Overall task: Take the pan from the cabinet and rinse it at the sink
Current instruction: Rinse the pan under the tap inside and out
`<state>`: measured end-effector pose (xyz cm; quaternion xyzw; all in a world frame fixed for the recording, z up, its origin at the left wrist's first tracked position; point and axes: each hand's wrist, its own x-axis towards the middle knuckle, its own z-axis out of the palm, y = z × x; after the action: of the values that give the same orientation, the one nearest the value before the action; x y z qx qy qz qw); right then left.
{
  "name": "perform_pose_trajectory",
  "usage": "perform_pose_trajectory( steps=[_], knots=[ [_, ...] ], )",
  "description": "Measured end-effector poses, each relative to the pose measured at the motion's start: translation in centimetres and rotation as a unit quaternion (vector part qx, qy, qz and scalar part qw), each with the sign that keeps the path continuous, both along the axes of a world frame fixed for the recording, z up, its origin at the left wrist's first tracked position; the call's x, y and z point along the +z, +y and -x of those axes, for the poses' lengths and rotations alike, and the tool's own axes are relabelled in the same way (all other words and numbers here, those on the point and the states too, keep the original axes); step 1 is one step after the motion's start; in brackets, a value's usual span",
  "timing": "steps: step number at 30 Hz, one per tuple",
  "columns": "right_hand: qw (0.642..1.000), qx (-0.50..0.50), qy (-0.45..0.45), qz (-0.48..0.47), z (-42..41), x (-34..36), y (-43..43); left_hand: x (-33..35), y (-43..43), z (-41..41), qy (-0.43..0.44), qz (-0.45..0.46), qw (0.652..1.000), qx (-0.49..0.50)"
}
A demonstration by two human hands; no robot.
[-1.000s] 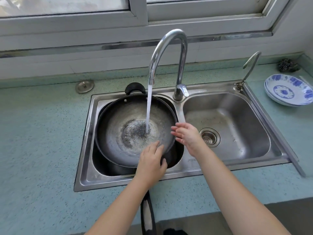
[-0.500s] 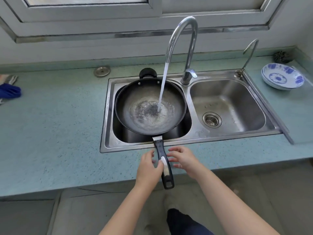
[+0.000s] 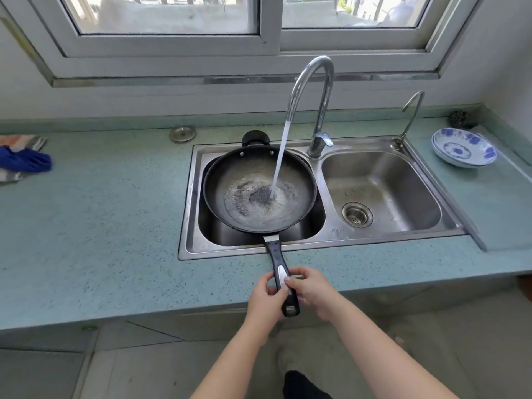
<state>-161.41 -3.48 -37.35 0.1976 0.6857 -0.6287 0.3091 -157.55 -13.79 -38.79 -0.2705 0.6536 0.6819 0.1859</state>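
A dark round pan [image 3: 230,180] rests across the left basin of a steel double sink [image 3: 331,237], its small black helper handle at the far rim. Its long black handle [image 3: 275,256] reaches over the counter's front edge. Water streams from the tall chrome faucet [image 3: 319,90] into the pan and pools in its middle. My left hand [image 3: 266,298] wraps the handle's end from the left. My right hand [image 3: 309,287] grips the same handle from the right, fingers over its grey inlay.
The right basin [image 3: 403,191] has a drain strainer. A thin second tap [image 3: 410,116] stands at its far corner. Blue-and-white plates [image 3: 463,151] and a scouring ball [image 3: 460,119] lie far right. A metal sink plug [image 3: 182,133] and a blue cloth [image 3: 24,161] lie left.
Both hands moved from the pan's near rim back to the handle's end and closed on it. The view pulled back from the sink. Water keeps running.
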Motion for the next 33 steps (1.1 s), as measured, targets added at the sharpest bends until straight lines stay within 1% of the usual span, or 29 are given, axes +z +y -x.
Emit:
perform_pose_trajectory(
  steps=[3, 6, 9, 14, 18, 22, 25, 28, 29, 31, 33],
  knots=[
    [1.0, -0.004, -0.009, 0.001, 0.1, -0.2, -0.1, 0.1, -0.1, 0.0, 0.0, -0.037, 0.999, 0.015],
    [1.0, 0.001, -0.017, 0.003, 0.3, -0.4, -0.2, 0.1, -0.3, 0.0, 0.0, -0.016, 1.0, 0.019],
    [0.999, 0.027, -0.036, 0.019, 0.5, -0.4, -0.4, 0.3, -0.5, -0.2, 0.003, 0.034, 0.999, 0.02],
    [0.995, 0.077, -0.055, 0.025, 1.5, -0.6, -0.3, 1.2, 0.1, -0.2, 0.013, 0.16, 0.987, 0.006],
    [0.994, 0.102, -0.051, 0.004, 2.3, -0.9, -0.2, 1.5, 1.7, 1.0, -0.037, 0.21, 0.977, -0.007],
    [0.993, 0.107, -0.053, -0.008, 3.1, -1.4, -0.5, 1.2, 2.3, 2.3, -0.091, 0.252, 0.963, 0.01],
    [0.993, 0.097, -0.069, 0.003, 3.5, -1.8, -0.6, 0.7, 2.2, 2.6, -0.097, 0.247, 0.964, 0.025],
    [0.989, 0.083, -0.097, 0.079, 4.0, -2.2, -0.6, 0.6, 1.9, 2.3, -0.09, 0.229, 0.969, 0.028],
    [0.985, 0.075, -0.108, 0.108, 4.1, -2.3, -0.6, 0.7, 1.9, 2.1, -0.081, 0.212, 0.973, 0.037],
    [0.978, 0.063, -0.126, 0.151, 4.2, -2.4, -0.7, 1.0, 2.0, 1.5, -0.061, 0.142, 0.985, 0.069],
    [0.967, 0.048, -0.153, 0.199, 4.1, -2.4, -1.1, 1.2, 2.3, 1.0, -0.048, 0.087, 0.991, 0.092]
  ],
)
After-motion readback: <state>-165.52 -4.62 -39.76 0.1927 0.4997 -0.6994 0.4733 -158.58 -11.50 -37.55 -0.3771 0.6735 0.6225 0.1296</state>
